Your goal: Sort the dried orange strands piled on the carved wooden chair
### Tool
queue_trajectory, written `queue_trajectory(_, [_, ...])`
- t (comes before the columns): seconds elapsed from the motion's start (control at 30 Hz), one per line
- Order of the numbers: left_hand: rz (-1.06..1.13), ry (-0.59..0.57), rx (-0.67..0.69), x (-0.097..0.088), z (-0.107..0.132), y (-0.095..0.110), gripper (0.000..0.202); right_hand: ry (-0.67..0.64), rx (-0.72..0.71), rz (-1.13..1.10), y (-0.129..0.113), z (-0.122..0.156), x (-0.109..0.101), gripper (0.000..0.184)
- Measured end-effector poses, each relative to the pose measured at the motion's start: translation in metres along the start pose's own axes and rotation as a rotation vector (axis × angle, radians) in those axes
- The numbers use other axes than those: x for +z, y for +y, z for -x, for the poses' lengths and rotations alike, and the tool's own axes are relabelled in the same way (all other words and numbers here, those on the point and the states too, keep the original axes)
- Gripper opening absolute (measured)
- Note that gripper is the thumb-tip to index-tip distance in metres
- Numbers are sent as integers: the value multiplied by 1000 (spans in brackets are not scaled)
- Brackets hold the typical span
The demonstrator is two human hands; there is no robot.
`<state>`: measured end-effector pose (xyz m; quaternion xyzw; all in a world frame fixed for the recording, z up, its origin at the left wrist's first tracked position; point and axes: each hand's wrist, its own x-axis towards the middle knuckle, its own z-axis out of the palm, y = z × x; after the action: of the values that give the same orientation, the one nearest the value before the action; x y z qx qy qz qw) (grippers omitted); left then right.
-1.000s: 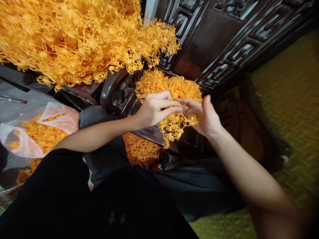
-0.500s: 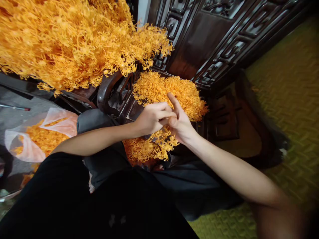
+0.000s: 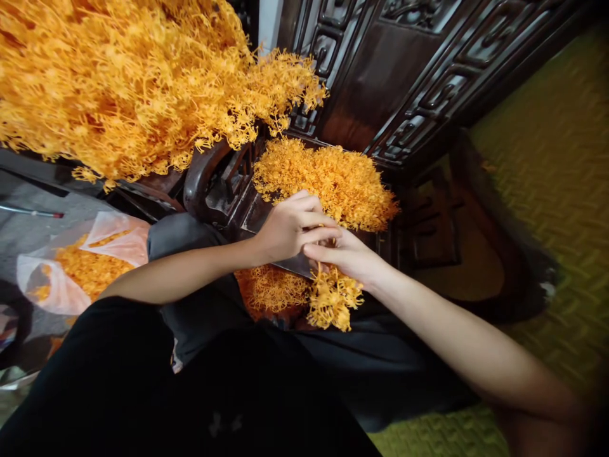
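My left hand (image 3: 289, 227) and my right hand (image 3: 354, 255) meet over my lap, their fingertips overlapping. A small bunch of orange artificial flower pieces (image 3: 334, 297) with thin curly petals hangs beneath my right hand, its upper end within the closed fingers. My left fingers are bent and pinched against the right ones; whatever lies between them is hidden. Below the hands, a container of loose orange pieces (image 3: 273, 287) sits between my legs. Just beyond them, a heap of orange flower bunches (image 3: 328, 181) rests on a dark wooden seat (image 3: 257, 212).
A much larger orange pile (image 3: 128, 89) fills the upper left, beside a curved wooden armrest (image 3: 200, 181). On the floor at left lies a whitish plastic bag (image 3: 59, 282) with orange pieces inside. A carved dark wooden backrest (image 3: 375, 76) rises behind; a yellow-green mat (image 3: 556, 209) lies at right.
The flower bunch has moved slightly right and hangs lower. My right index finger, stretched out before, is now folded in toward my left hand, and the right hand has dipped.
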<state>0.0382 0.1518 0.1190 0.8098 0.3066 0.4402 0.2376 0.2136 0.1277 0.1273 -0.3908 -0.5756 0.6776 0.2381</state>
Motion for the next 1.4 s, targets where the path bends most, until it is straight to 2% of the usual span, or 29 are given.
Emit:
queue_trajectory(0.07, [94,-59,-53,-3,0,3,16,-111,41,126,-3,-1,-7,42])
queue_trajectory(0.13, [176,-75,-119,-6,-2,5,17,-154,44,315,-6,-2,-16,33])
queue_trajectory(0.23, [261,-31,-234,-10,-6,6,16,-30,-18,705,-13,-3,-26,16])
queue_trajectory(0.33, [307,30,-331,-12,-9,3,14,110,-56,999,-21,-3,-33,10])
queue_trajectory(0.43, [312,88,-400,-13,-5,-4,15,169,8,1137,-27,-2,-39,18])
queue_trajectory(0.53, [297,91,-471,-23,2,-14,20,130,91,1237,-29,-1,-45,21])
queue_trajectory(0.6, [290,-69,-494,-39,3,-20,23,72,128,1332,-29,-1,-50,19])
queue_trajectory(0.7, [194,-431,-409,-67,-3,-21,35,12,221,1516,-29,-3,-57,19])
queue_trajectory(0.77, [6,-442,-304,-72,-7,-13,66,-13,302,1593,-31,-9,-56,22])
queue_trajectory(0.83, [-171,-384,-216,-56,-9,-1,91,-32,338,1590,-35,-18,-50,24])
queue_trajectory(0.9, [-273,-401,-179,-25,-6,10,101,-66,272,1495,-38,-28,-40,26])
queue_trajectory(0.97, [-366,-426,-223,6,-2,13,105,-105,159,1373,-38,-39,-30,29])
queue_trajectory(1.03, [-424,-409,-299,25,5,11,105,-134,107,1306,-34,-47,-24,32])
queue_trajectory(1.1, [-434,-403,-364,32,12,6,104,-165,136,1296,-28,-51,-21,28])
queue_trajectory(1.2, [-394,-415,-417,30,19,-1,100,-211,265,1314,-25,-51,-19,18])
queue_trajectory(1.23, [-368,-406,-438,29,20,-4,97,-158,293,1351,-27,-49,-19,19])
queue_trajectory(1.3, [-286,-351,-511,27,22,-11,85,59,246,1456,-37,-41,-24,31])
queue_trajectory(1.37, [-146,-265,-605,25,24,-21,60,301,58,1521,-51,-28,-33,46])
queue_trajectory(1.4, [-47,-231,-655,24,25,-26,43,380,-49,1529,-58,-21,-38,51])
